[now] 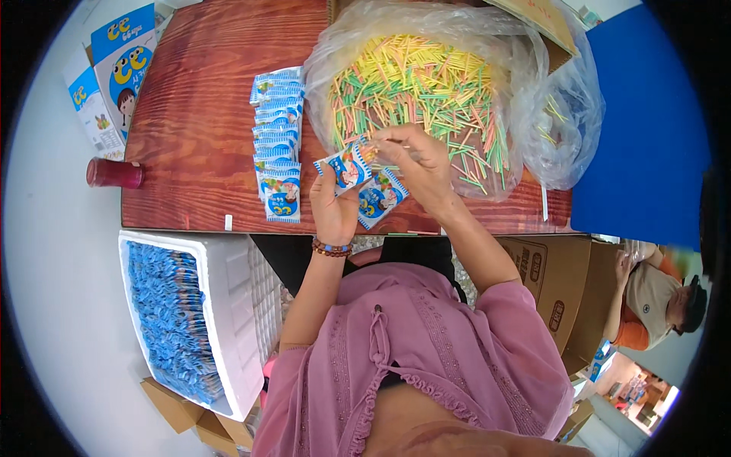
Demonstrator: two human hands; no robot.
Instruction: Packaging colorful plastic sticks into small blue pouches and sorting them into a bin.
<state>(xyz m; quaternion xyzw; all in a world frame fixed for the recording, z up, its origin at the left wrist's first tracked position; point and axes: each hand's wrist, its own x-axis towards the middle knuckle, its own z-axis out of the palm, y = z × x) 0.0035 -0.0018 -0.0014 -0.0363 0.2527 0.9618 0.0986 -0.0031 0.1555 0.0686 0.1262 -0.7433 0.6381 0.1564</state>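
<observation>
A small blue-and-white packet [344, 174] is tilted up in my left hand [333, 209], thumb on its front. My right hand [421, 164] pinches at the packet's upper right end, where thin candy sticks show at its mouth; the fingertips partly hide them. Under and beside my hands, another blue-and-white packet [383, 199] lies on the table near its front edge. To the left runs an overlapping row of such packets [282, 194]. Beyond my right hand, a clear plastic bag [324, 57] lies spread open around a heap of yellow, green and pink candy sticks [426, 84].
The reddish wooden table [198, 99] bears a red-lidded jar [114, 174] at its left edge. Below left stands a white foam box [228, 320] full of blue packets. Cardboard boxes [533, 274] stand below right. Another person [651, 301] sits at the far right.
</observation>
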